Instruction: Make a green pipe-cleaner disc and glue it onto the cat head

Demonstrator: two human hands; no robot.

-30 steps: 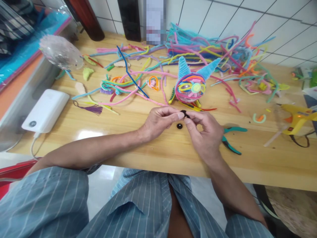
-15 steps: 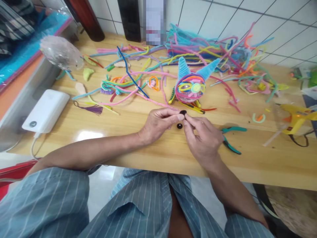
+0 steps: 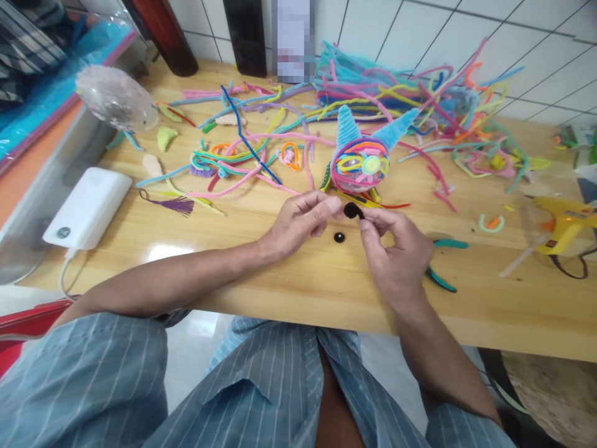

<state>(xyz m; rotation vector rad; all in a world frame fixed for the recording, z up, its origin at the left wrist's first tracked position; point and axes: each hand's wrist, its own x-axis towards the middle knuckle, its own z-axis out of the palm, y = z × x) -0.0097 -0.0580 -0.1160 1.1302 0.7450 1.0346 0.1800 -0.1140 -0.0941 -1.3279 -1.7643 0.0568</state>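
A black pipe cleaner, wound into a small flat coil with a short loose tail, is held by that tail in my right hand, between thumb and forefinger. Just left of the coil is my left hand, its thumb and fingers drawn together, with nothing visible in them. A small round black piece with a white dot lies on the table below the coil. Behind my hands stands a round figure with blue pipe-cleaner ears and coloured coils on its front.
Loose pipe cleaners spread over the table, with a big bundle by the wall. Teal-handled pliers and a yellow glue gun lie at right. A white power bank and purple tassel are at left.
My left fingers have come off the black coil and moved slightly left. My right hand has shifted a little right, keeping the coil by its tail, which now shows.
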